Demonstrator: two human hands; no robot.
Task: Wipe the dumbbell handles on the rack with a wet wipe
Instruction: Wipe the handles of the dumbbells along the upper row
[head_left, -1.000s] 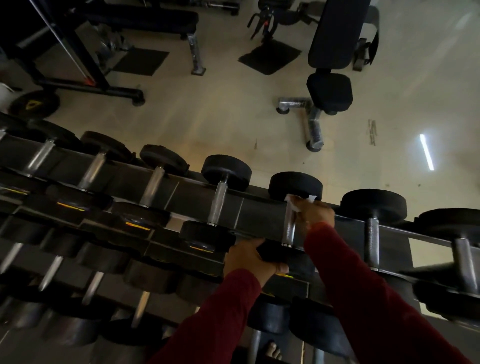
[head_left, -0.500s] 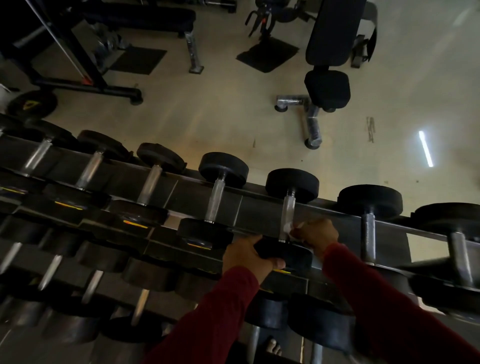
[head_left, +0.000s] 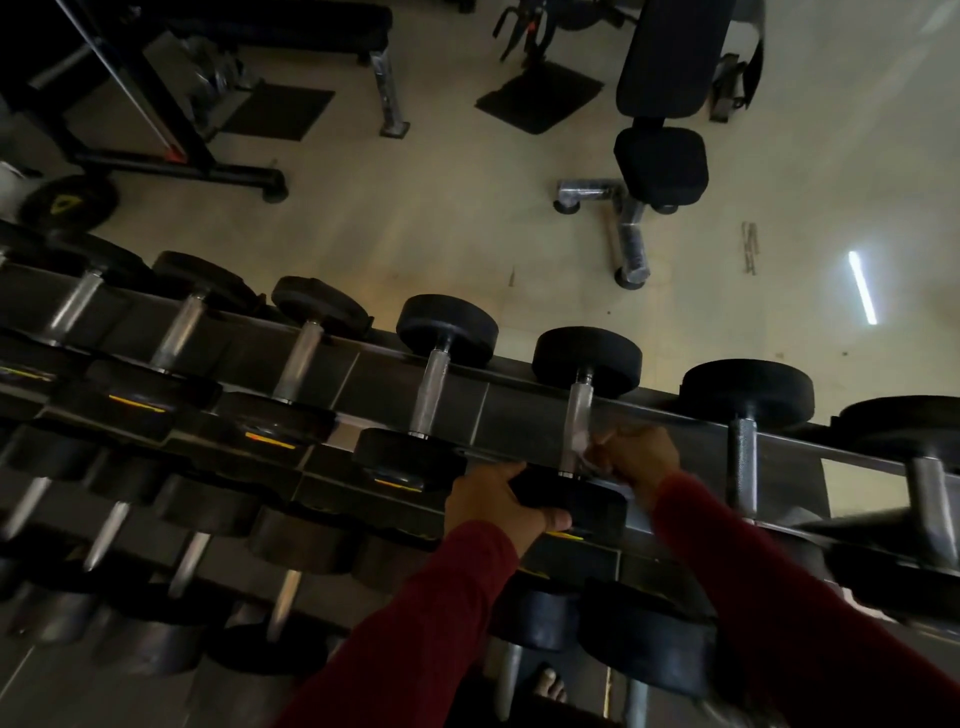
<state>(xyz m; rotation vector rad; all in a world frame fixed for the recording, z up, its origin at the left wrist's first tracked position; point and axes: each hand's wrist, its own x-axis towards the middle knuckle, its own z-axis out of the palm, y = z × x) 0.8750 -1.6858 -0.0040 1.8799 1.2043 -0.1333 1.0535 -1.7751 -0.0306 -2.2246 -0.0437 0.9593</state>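
Risks first, left to right. Left hand (head_left: 496, 501) curls over the near head (head_left: 569, 501) of the dumbbell being cleaned, thumb under its edge, steadying it. If that grip eases while the other hand scrubs, the dumbbell could roll in its cradle or slide forward off the rack (head_left: 524, 410), and a bare foot (head_left: 549, 685) shows directly below. Right hand (head_left: 638, 457) is closed around a wet wipe (head_left: 589, 451), pressing it to the lower end of the handle (head_left: 577, 415). The wipe is bunched and half hidden, so it may cover only one side of the bar; the back of the handle likely gets missed unless the hand wraps round. A damp handle may also turn slippery.

Materials, same order. Far-left dumbbells (head_left: 179, 332) are blurred: bright metal bars, dark round heads. The next one along (head_left: 434, 387) shows a faintly roughened handle, probably knurled steel. Heads look matte black, rubber-like, thick discs with rounded rims. The rack is dark flat steel in angled tiers, with yellow-orange marks on the lower heads, unreadable. The wipe is pale, thin, crumpled. The sleeves (head_left: 415, 649) are dark red cloth. To the right, another dumbbell (head_left: 744, 447) has a darker, speckled bar. Beyond the rack, a pale glossy floor (head_left: 467, 218) and a black padded bench (head_left: 662, 156) on chrome legs.
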